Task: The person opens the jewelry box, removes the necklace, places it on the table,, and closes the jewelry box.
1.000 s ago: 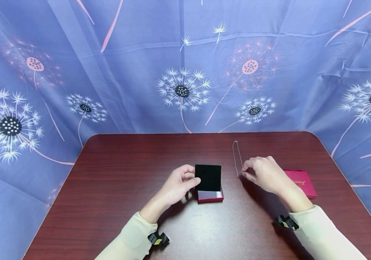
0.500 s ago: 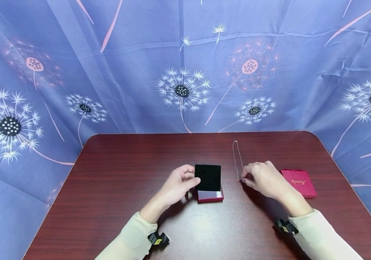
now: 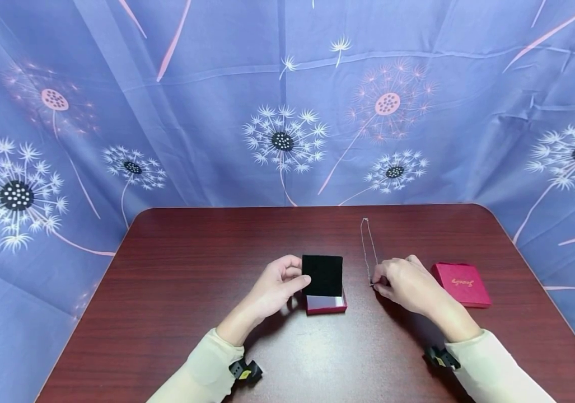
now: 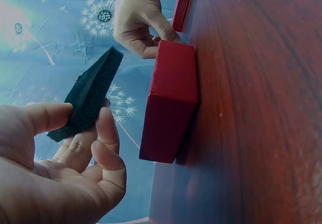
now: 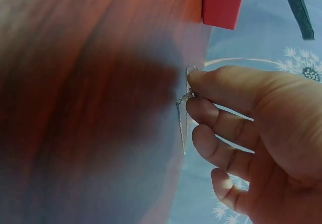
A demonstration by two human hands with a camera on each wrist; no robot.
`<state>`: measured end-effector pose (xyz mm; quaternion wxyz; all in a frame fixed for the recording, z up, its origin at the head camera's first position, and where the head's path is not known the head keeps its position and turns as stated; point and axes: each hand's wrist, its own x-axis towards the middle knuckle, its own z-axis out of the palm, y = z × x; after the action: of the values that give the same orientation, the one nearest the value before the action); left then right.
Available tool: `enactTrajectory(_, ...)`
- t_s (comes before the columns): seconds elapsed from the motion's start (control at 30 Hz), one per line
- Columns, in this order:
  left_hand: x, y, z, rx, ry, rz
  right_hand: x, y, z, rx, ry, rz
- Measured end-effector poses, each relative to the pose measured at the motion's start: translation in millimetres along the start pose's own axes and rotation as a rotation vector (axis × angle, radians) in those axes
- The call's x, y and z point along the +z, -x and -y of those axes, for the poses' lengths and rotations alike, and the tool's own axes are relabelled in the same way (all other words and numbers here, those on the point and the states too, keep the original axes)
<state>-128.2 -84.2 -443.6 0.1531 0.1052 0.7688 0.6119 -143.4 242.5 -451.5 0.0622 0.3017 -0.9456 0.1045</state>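
My left hand (image 3: 274, 288) pinches a black foam pad (image 3: 322, 275) between thumb and fingers. The pad is raised above a small red box base (image 3: 326, 309) whose pale inside shows at the front. In the left wrist view the foam pad (image 4: 93, 93) is tilted and apart from the red box (image 4: 173, 98). My right hand (image 3: 408, 284) pinches the lower end of a thin silver necklace (image 3: 363, 240), its chain stretched away over the table in a narrow loop. In the right wrist view the necklace's pendant end (image 5: 190, 97) lies between thumb and index finger.
The red box lid (image 3: 462, 284) with gold lettering lies on the table right of my right hand. The dark wooden table (image 3: 191, 252) ends at the back against a blue dandelion-print cloth (image 3: 206, 123).
My right hand has moved a little toward me with the necklace's end, and the chain looks straighter. More of the red lid shows. My left hand and the foam pad stay put.
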Motion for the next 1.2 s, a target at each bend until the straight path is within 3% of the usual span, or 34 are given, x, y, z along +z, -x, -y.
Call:
enactTrajectory(0.8, -0.1, -0.2, 0.7, 0.002, -0.009, 0.000, 2, 9, 5, -0.034, 0.007, -0.021)
enactTrajectory(1.2, 0.8, -0.8, 1.0, 0.005, -0.005, 0.002, -5, 10, 4, -0.019, -0.011, 0.028)
